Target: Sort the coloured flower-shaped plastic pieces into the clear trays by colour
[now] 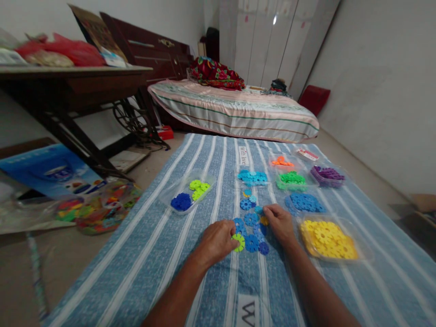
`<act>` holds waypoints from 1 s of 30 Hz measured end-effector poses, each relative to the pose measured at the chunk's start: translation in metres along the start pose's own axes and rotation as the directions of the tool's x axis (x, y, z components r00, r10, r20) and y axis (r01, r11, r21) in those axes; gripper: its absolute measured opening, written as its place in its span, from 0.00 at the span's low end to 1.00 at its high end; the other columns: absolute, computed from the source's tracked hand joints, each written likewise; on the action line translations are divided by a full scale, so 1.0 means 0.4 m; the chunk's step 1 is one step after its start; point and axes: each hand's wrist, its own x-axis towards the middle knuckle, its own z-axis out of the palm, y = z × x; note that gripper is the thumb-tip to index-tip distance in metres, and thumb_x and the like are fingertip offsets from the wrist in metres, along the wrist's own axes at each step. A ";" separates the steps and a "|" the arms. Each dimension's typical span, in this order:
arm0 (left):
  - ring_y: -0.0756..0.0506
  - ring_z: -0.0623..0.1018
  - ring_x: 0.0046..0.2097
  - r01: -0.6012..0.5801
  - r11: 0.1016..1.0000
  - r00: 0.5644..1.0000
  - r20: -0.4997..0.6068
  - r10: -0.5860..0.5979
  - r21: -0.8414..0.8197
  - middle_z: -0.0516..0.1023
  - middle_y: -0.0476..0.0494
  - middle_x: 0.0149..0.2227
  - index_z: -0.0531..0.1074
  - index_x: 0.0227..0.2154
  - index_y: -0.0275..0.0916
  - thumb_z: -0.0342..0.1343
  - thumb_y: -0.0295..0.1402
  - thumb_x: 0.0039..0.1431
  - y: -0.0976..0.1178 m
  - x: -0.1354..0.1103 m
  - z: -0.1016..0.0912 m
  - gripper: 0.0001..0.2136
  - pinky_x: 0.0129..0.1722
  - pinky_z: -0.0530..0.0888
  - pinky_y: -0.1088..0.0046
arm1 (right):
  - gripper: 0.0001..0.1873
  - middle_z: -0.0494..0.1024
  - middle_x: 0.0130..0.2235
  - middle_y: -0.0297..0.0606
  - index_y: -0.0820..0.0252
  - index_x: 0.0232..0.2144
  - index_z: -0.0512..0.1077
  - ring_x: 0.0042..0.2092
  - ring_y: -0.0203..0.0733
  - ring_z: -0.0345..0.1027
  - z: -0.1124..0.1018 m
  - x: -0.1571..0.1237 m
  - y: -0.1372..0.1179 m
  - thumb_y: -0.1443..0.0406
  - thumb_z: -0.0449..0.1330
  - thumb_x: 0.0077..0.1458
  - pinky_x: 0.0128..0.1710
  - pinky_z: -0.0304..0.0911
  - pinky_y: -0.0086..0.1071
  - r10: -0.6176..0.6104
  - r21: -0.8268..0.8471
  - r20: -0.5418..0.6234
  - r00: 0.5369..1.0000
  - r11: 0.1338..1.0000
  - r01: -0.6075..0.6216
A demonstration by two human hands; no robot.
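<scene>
Both my hands rest on a blue striped cloth (pixel 143 254) on the floor. My left hand (pixel 218 240) is curled, its fingertips pinching a lime green snowflake disc (pixel 239 242). My right hand (pixel 279 223) is curled too, fingertips on a small blue disc (pixel 259 210) with a yellow disc by its thumb. Between the hands lies a cluster of joined blue discs (pixel 251 227), running up to light blue ones.
Clear trays hold sorted discs: yellow (pixel 327 240), blue (pixel 304 202), green (pixel 291 178), purple (pixel 327 174), orange (pixel 282 161), light blue (pixel 252 176), and green with dark blue (pixel 189 194). A bag of mixed discs (pixel 98 209) lies left. A sewing table and a bed stand behind.
</scene>
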 end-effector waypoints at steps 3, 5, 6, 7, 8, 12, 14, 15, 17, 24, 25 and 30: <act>0.48 0.74 0.31 -0.011 1.000 1.000 -0.008 0.011 -0.012 0.77 0.50 0.29 0.71 0.27 0.40 0.57 0.30 0.46 -0.008 0.004 0.004 0.03 0.29 0.60 0.75 | 0.18 0.73 0.26 0.35 0.60 0.24 0.74 0.30 0.41 0.66 0.000 -0.003 -0.001 0.52 0.55 0.52 0.33 0.61 0.32 0.007 -0.005 -0.013 1.000 1.000 -0.007; 0.48 0.74 0.31 -0.014 1.000 1.000 -0.009 0.013 -0.027 0.77 0.50 0.28 0.71 0.26 0.40 0.58 0.30 0.47 -0.015 0.009 0.007 0.02 0.29 0.60 0.75 | 0.18 0.73 0.26 0.35 0.60 0.24 0.74 0.31 0.41 0.67 -0.002 -0.007 0.001 0.53 0.55 0.53 0.34 0.62 0.32 0.008 -0.029 -0.038 0.999 1.000 -0.009; 0.48 0.74 0.31 -0.012 0.999 1.000 -0.010 0.012 -0.036 0.76 0.51 0.28 0.71 0.26 0.40 0.58 0.30 0.47 -0.018 0.011 0.008 0.02 0.29 0.60 0.76 | 0.18 0.74 0.26 0.35 0.60 0.25 0.74 0.31 0.41 0.67 -0.003 -0.011 0.004 0.53 0.55 0.53 0.34 0.62 0.33 0.001 -0.049 -0.050 0.999 0.999 -0.004; 0.49 0.74 0.31 -0.009 0.999 1.000 -0.014 0.008 -0.046 0.76 0.51 0.27 0.71 0.25 0.40 0.58 0.30 0.48 -0.020 0.014 0.008 0.02 0.29 0.60 0.76 | 0.17 0.74 0.27 0.36 0.60 0.26 0.74 0.31 0.41 0.67 -0.005 -0.016 0.008 0.54 0.54 0.53 0.35 0.63 0.33 -0.013 -0.075 -0.056 0.998 0.997 0.008; 0.49 0.74 0.31 -0.005 0.998 1.000 -0.018 0.004 -0.055 0.76 0.51 0.27 0.71 0.24 0.40 0.58 0.30 0.48 -0.022 0.016 0.009 0.02 0.29 0.60 0.76 | 0.17 0.75 0.28 0.37 0.60 0.26 0.75 0.32 0.42 0.68 -0.007 -0.022 0.013 0.54 0.54 0.54 0.36 0.63 0.33 -0.036 -0.108 -0.053 0.998 0.994 0.030; 0.49 0.75 0.32 0.003 0.998 0.999 -0.041 -0.005 -0.059 0.77 0.51 0.28 0.72 0.25 0.40 0.57 0.30 0.50 -0.027 0.021 0.011 0.01 0.29 0.61 0.76 | 0.15 0.78 0.38 0.43 0.59 0.32 0.76 0.42 0.46 0.70 -0.013 -0.056 0.035 0.56 0.54 0.55 0.46 0.65 0.39 -0.162 -0.274 -0.009 0.987 0.949 0.154; 0.49 0.75 0.32 0.006 0.998 0.999 -0.053 -0.009 -0.055 0.77 0.51 0.28 0.72 0.27 0.40 0.58 0.30 0.49 -0.028 0.021 0.012 0.02 0.30 0.62 0.76 | 0.15 0.77 0.44 0.47 0.59 0.35 0.77 0.48 0.49 0.69 -0.013 -0.074 0.044 0.56 0.55 0.56 0.51 0.63 0.43 -0.207 -0.357 0.008 0.978 0.913 0.196; 0.49 0.75 0.32 0.007 0.998 0.998 -0.060 -0.011 -0.054 0.77 0.51 0.28 0.73 0.29 0.40 0.58 0.30 0.49 -0.029 0.021 0.013 0.03 0.30 0.62 0.76 | 0.16 0.76 0.47 0.48 0.59 0.37 0.77 0.49 0.50 0.68 -0.011 -0.081 0.048 0.57 0.55 0.56 0.52 0.63 0.44 -0.221 -0.395 0.016 0.975 0.895 0.209; 0.48 0.76 0.32 0.004 0.998 0.997 -0.075 -0.009 -0.059 0.77 0.51 0.28 0.73 0.32 0.40 0.58 0.31 0.49 -0.031 0.021 0.014 0.06 0.30 0.63 0.76 | 0.16 0.75 0.49 0.50 0.60 0.40 0.77 0.51 0.52 0.67 -0.008 -0.091 0.052 0.58 0.54 0.57 0.53 0.62 0.46 -0.234 -0.460 0.035 0.972 0.859 0.223; 0.48 0.77 0.33 0.001 0.996 0.994 -0.113 -0.012 -0.092 0.78 0.49 0.30 0.72 0.48 0.39 0.57 0.31 0.51 -0.040 0.026 0.021 0.19 0.32 0.65 0.76 | 0.15 0.75 0.49 0.50 0.61 0.40 0.77 0.52 0.52 0.68 -0.005 -0.089 0.056 0.59 0.55 0.58 0.53 0.63 0.45 -0.242 -0.529 0.063 0.968 0.815 0.238; 0.47 0.77 0.33 -0.007 0.995 0.993 -0.117 -0.004 -0.095 0.79 0.49 0.31 0.72 0.48 0.39 0.57 0.31 0.51 -0.042 0.028 0.023 0.19 0.32 0.66 0.76 | 0.15 0.75 0.49 0.50 0.61 0.40 0.77 0.51 0.52 0.68 -0.006 -0.088 0.057 0.59 0.55 0.58 0.53 0.63 0.45 -0.246 -0.522 0.054 0.968 0.819 0.237; 0.47 0.78 0.34 -0.017 0.995 0.992 -0.128 0.004 -0.099 0.79 0.49 0.31 0.74 0.46 0.40 0.58 0.33 0.51 -0.050 0.034 0.031 0.17 0.32 0.66 0.76 | 0.14 0.76 0.47 0.49 0.62 0.39 0.75 0.50 0.51 0.68 -0.007 -0.086 0.064 0.59 0.57 0.56 0.51 0.64 0.45 -0.259 -0.456 0.019 0.966 0.857 0.239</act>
